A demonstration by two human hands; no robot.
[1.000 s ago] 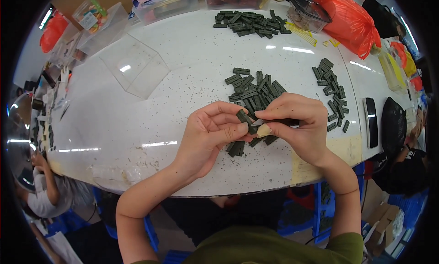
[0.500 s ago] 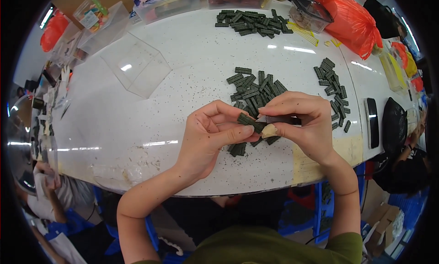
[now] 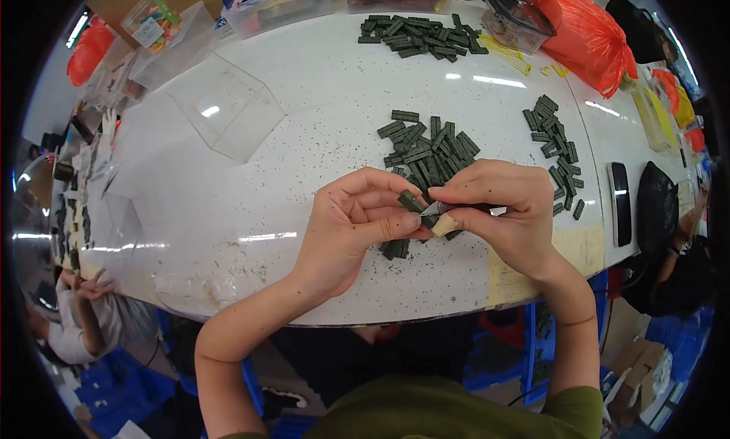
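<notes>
My left hand (image 3: 346, 224) pinches a small dark green ridged block (image 3: 411, 202) between thumb and fingers. In my right hand (image 3: 511, 205) is a craft knife (image 3: 434, 209), its pointed blade laid against the block close to my left thumb tip. Tan tape (image 3: 445, 225) wraps my right thumb. Much of the knife's dark handle is hidden by my fingers. Just beyond both hands lies a loose pile of similar green blocks (image 3: 426, 146), and a few more (image 3: 395, 249) show beneath them.
Farther off are another block heap (image 3: 418, 37), a clear hexagonal tray (image 3: 226, 112) and a red plastic bag (image 3: 582, 39). On the right lie more blocks (image 3: 559, 151) and a black phone (image 3: 620, 203). Dark crumbs dot the white table (image 3: 190, 180). Co-workers sit at both sides.
The knife blade has turned and shifted slightly left across the block, which is tilted differently in my left fingers. At far left, a co-worker's hands have moved and a clear container has shifted.
</notes>
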